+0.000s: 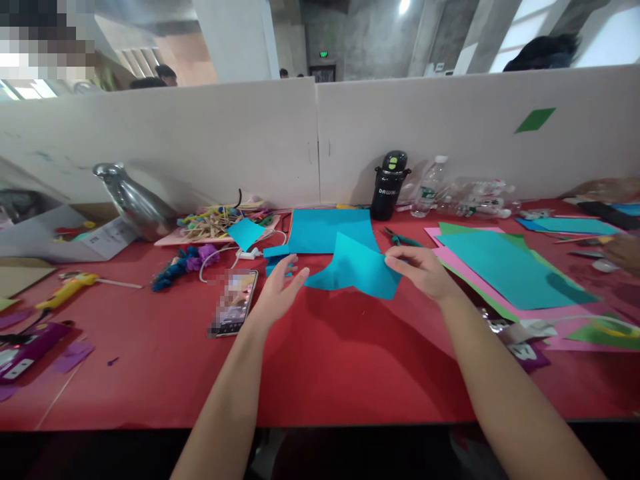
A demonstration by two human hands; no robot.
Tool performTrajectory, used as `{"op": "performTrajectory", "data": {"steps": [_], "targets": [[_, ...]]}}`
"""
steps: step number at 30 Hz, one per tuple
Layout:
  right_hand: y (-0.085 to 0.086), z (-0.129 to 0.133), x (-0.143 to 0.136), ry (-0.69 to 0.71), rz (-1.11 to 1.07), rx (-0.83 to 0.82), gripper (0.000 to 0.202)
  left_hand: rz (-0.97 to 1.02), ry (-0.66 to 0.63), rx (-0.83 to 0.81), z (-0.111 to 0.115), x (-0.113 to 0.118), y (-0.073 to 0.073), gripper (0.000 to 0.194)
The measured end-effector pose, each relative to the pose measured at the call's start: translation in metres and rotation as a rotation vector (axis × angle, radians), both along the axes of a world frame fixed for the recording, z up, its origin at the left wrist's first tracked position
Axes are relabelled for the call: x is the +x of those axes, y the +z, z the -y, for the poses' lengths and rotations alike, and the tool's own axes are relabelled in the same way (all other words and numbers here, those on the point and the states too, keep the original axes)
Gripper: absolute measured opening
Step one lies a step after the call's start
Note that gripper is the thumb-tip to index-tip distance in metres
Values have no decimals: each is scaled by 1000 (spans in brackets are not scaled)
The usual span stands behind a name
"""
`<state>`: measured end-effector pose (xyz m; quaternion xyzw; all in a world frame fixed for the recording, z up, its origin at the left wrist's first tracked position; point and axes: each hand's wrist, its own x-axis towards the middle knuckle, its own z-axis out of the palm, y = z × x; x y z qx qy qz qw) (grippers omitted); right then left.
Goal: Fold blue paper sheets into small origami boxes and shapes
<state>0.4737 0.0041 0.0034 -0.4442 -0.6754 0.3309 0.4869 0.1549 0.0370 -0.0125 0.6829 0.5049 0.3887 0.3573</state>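
Turquoise paper [363,265], thin, smooth, with curved edge, is bent above red counter [350,380]. Right hand [419,269] has fingers closed, pinching its 3 o'clock side. Left hand [280,291], at 9 o'clock, has fingers open; touching or not, I cannot tell. Black bottle [388,190] stands at 1 o'clock.

On the flat red table [350,380], a rectangular glass-screened phone [239,303] lies left, a cylindrical black bottle [388,190] stands far, and a rectangular turquoise paper sheet [510,263] lies right.
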Motion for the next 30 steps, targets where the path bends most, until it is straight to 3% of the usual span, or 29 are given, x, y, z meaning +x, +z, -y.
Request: {"op": "performTrajectory", "data": {"steps": [7, 10, 13, 19, 25, 30], "targets": [[-10, 4, -5, 167, -346, -146, 14, 219, -48, -158, 5, 5, 8, 64], [-8, 5, -10, 149, -541, -283, 20, 287, -143, -205, 7, 5, 11, 63], [-6, 3, -19, 78, -601, -395, 22, 368, -247, -281, 8, 4, 10, 56], [-9, -3, -20, 90, -362, -423, 18, 396, -326, -356, 7, -1, 4, 37], [-6, -2, -10, 260, -9, -441, 25, 190, -315, -280, 6, 1, 2, 34], [-4, 1, -22, 386, 188, -445, 28, 127, -383, -308, 11, 6, 2, 33]]}}
